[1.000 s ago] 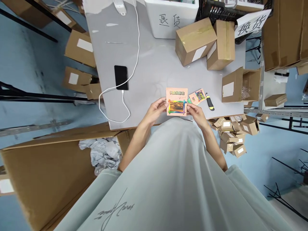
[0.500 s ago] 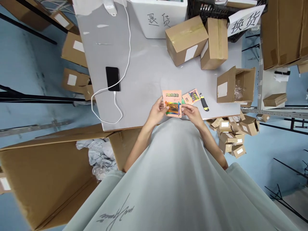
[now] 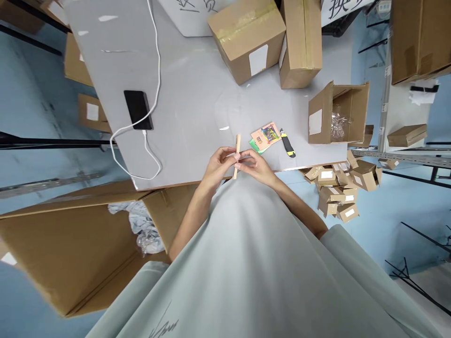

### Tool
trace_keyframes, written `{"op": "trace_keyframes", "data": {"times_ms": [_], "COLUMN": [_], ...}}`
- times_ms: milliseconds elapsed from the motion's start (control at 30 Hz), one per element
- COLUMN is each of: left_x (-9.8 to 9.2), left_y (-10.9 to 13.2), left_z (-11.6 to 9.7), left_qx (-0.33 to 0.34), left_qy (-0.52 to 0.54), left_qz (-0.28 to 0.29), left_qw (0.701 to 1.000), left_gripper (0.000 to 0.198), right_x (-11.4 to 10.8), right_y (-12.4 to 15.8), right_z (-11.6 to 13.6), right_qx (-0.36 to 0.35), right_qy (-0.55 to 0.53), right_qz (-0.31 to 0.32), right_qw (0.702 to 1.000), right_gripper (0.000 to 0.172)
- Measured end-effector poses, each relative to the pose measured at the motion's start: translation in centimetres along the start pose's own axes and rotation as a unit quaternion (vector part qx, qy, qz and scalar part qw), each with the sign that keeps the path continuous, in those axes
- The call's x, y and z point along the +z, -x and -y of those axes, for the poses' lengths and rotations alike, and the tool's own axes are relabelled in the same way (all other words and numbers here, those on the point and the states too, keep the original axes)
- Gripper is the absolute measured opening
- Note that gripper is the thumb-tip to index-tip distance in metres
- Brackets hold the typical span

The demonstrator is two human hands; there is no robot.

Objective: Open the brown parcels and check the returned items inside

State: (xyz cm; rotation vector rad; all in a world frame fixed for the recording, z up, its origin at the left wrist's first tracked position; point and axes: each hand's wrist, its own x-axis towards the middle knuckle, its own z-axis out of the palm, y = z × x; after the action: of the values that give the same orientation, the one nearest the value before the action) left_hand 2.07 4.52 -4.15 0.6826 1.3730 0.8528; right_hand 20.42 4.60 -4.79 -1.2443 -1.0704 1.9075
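A thin, square, pinkish-orange booklet or flat box (image 3: 238, 142) is turned edge-on above the table's front edge; only its narrow pale side shows. My left hand (image 3: 217, 166) pinches it from the left between thumb and fingers. From the right, my right hand (image 3: 259, 167) has its thumb and fingertips closed on the same edge. Just beyond my right hand lies a similar pinkish-orange piece (image 3: 266, 135) with a colourful picture, partly over a green piece (image 3: 258, 147). Beside these rests a black-and-yellow utility knife (image 3: 288, 143).
A phone (image 3: 138, 110) with a white cable (image 3: 158, 70) lies at the left. Two closed cartons (image 3: 246, 40) (image 3: 302, 44) stand at the back, and an open carton (image 3: 320, 119) at the right. A large open box (image 3: 70, 263) with crumpled plastic is at the lower left.
The booklet or box has turned from showing its printed front to edge-on. My right hand has come in closer to my left. The view has shifted, so the table items appear moved leftward.
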Motion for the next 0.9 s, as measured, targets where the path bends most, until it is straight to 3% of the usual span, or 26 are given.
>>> {"op": "trace_keyframes", "data": {"times_ms": [267,400,700,900], "left_x": [1.2,1.2,-1.0,-1.3], "left_y": [0.3,0.4,0.9,1.4], "left_z": [0.2,0.4,-0.3,-1.1], "left_qx": [0.001,0.009,0.009,0.013], "left_qy": [-0.027,0.0,0.106,0.135], "left_qz": [0.001,-0.029,-0.051,-0.037], "left_qw": [1.0,1.0,0.993,0.99], "left_gripper": [0.055,0.049,0.048,0.052], "right_x": [-0.9,-1.7,-5.0,-5.1], "right_y": [0.2,0.2,0.9,1.3], "right_z": [-1.4,-1.3,1.5,2.9], "right_qx": [0.014,0.016,-0.025,-0.024], "right_qy": [-0.01,-0.008,0.001,0.013], "right_qz": [-0.026,-0.035,-0.021,-0.039], "right_qw": [1.0,0.999,0.999,0.999], "right_gripper": [0.067,0.068,0.054,0.06]}}
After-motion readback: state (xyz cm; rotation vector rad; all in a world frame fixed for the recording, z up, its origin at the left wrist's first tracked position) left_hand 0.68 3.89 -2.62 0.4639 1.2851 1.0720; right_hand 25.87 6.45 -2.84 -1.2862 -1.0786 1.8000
